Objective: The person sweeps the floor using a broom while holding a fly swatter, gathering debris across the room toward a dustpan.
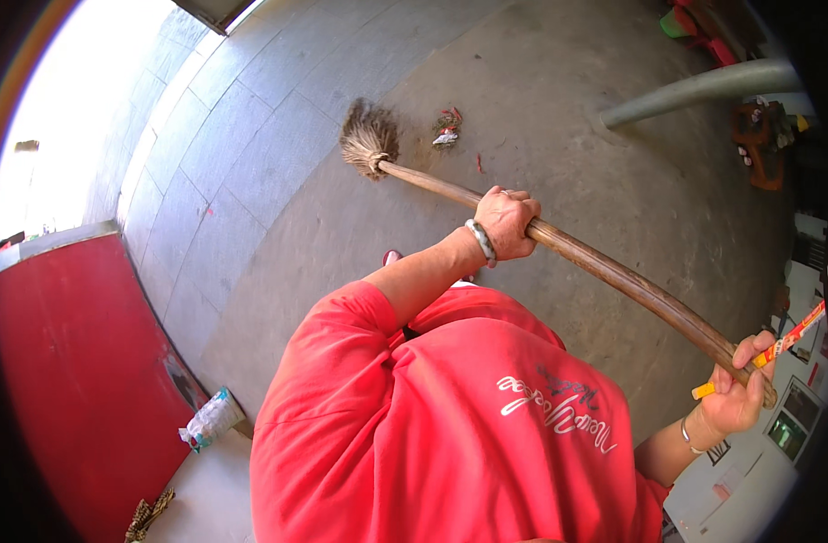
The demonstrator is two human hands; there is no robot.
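Note:
A broom with a long wooden handle (pixel 640 288) runs slantwise across the view. Its bristle head (pixel 371 140) rests on the concrete floor at the far left of the handle. Partway along the handle, my left hand (pixel 506 222) is closed around the wood, a bangle on its wrist. My right hand (pixel 738 398) grips the handle near its upper end, and a slim red-and-yellow stick-shaped packet (pixel 789 337) is also pinched in its fingers. Just right of the bristles lies a small pile of litter (pixel 447 128), with a red scrap (pixel 479 163) nearer me.
Grey tiles (pixel 242 136) border the concrete floor on the left. A red panel (pixel 79 362) stands at the left, with a crumpled plastic package (pixel 211 419) beside it. A thick grey pole (pixel 694 95) rises at the upper right, near a brown stool-like object (pixel 758 145).

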